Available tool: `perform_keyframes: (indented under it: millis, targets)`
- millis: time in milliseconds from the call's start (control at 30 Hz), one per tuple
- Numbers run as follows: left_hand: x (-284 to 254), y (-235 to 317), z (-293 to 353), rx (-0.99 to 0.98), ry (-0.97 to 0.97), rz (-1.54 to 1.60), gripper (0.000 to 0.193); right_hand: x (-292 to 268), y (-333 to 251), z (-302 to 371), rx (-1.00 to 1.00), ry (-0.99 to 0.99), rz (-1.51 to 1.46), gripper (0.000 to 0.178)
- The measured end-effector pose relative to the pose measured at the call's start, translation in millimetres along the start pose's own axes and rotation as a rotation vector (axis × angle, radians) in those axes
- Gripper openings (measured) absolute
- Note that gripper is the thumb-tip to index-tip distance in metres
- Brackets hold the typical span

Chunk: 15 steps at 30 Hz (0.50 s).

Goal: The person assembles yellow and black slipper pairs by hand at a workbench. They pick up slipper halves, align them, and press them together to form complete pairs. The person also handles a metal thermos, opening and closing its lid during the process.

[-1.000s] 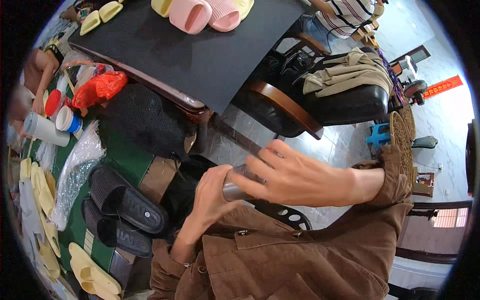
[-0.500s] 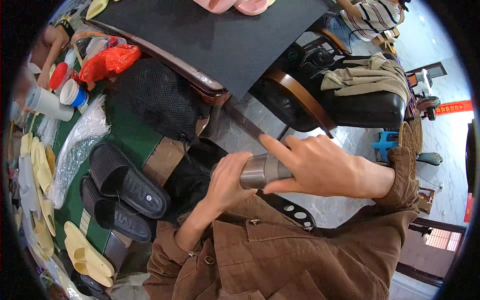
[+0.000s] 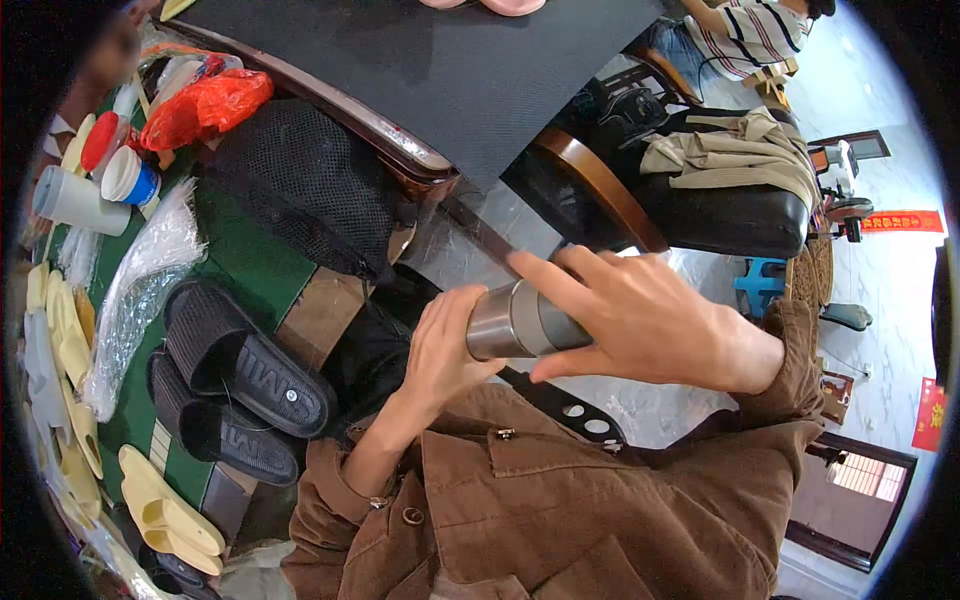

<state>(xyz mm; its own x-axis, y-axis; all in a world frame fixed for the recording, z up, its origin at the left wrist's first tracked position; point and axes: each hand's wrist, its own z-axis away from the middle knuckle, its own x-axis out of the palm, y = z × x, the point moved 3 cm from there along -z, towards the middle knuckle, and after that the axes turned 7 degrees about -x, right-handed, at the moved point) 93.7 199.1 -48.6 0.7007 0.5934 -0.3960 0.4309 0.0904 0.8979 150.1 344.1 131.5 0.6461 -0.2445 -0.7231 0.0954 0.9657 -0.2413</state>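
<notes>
A brushed-steel thermos (image 3: pixel 503 322) with a greyish band lies on its side in front of my chest, between my two hands. My left hand (image 3: pixel 440 342) is wrapped round its left end. The right end is gripped by my right hand (image 3: pixel 650 322), with the thumb below and the fingers over the top; the palm hides that end. Left of my left forearm, a pair of black slides (image 3: pixel 250 370) rests on a green surface. Close by lies a yellow pair of slippers (image 3: pixel 170 505).
A dark table (image 3: pixel 400 80) with pink slippers (image 3: pixel 510 5) extends ahead. At left are a black mesh bag (image 3: pixel 310 180), a red plastic bag (image 3: pixel 205 108), tubs (image 3: pixel 130 178) and clear wrap (image 3: pixel 145 280). A black chair (image 3: pixel 720 215) carries a beige garment (image 3: pixel 730 155). Another person (image 3: pixel 750 40) is at far right.
My hands and the thermos have shifted slightly left, and the fingers of my right hand are curled further over its end. The whole view has also moved a little.
</notes>
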Motion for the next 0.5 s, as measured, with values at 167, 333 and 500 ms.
perform_keyframes:
  millis: [167, 333, 500]
  targets:
    - [-6, -3, -4, 0.013, 0.009, 0.053, 0.082, 12, -8, 3, -0.375, 0.478, 0.469, 0.050]
    - [-9, -7, -4, -0.026, -0.042, 0.151, 0.082, 21, -10, 0, -0.632, 0.682, 0.756, 0.042]
    - [-12, -3, -1, -0.010, -0.024, 0.079, 0.084, 2, -15, 1, -0.394, 0.505, 0.299, 0.082]
